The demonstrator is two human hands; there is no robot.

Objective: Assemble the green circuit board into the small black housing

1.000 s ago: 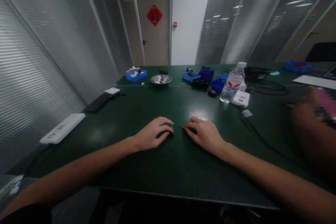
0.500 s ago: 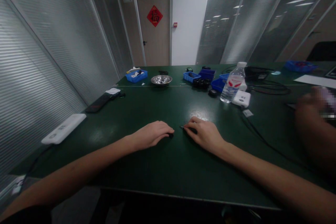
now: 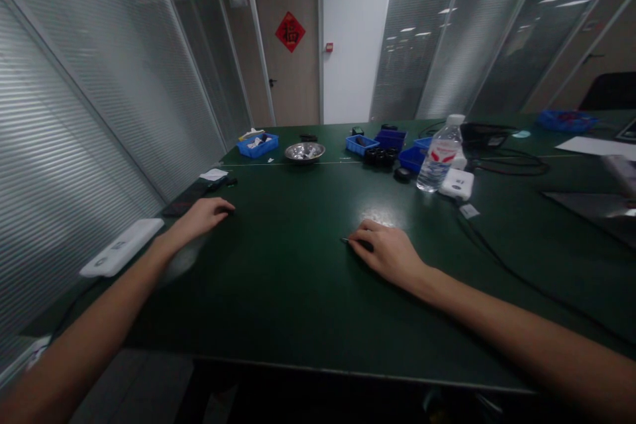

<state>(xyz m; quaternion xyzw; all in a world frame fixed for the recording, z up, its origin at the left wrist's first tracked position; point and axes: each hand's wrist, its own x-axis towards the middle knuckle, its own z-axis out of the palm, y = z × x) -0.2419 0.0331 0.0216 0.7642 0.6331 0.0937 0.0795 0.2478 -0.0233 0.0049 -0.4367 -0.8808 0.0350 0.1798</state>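
Observation:
My right hand (image 3: 385, 248) rests on the dark green table (image 3: 278, 318), fingers closed on a thin metal-tipped piece (image 3: 344, 240). Only its short tip pokes out to the left; the rest is hidden. Over to the left, my left hand (image 3: 206, 214) is low over the table with its fingers together. A small dark thing (image 3: 229, 211) shows at the fingertips, too little of it to name. Beyond this hand are a dark flat device (image 3: 185, 201), a white paper (image 3: 213, 174) and a small black piece (image 3: 232, 181).
A steel bowl (image 3: 305, 153) with small pieces stands at the back, between blue trays (image 3: 258, 146). To the right are a water bottle (image 3: 440, 156), a black mouse (image 3: 402, 174) and a white power strip (image 3: 457, 184) with a cable. Another white strip (image 3: 122, 246) lies left.
My left hand has moved left and away from me, from near my right hand toward the dark device. My right hand has stayed put. Another person's hand at the right has left the view.

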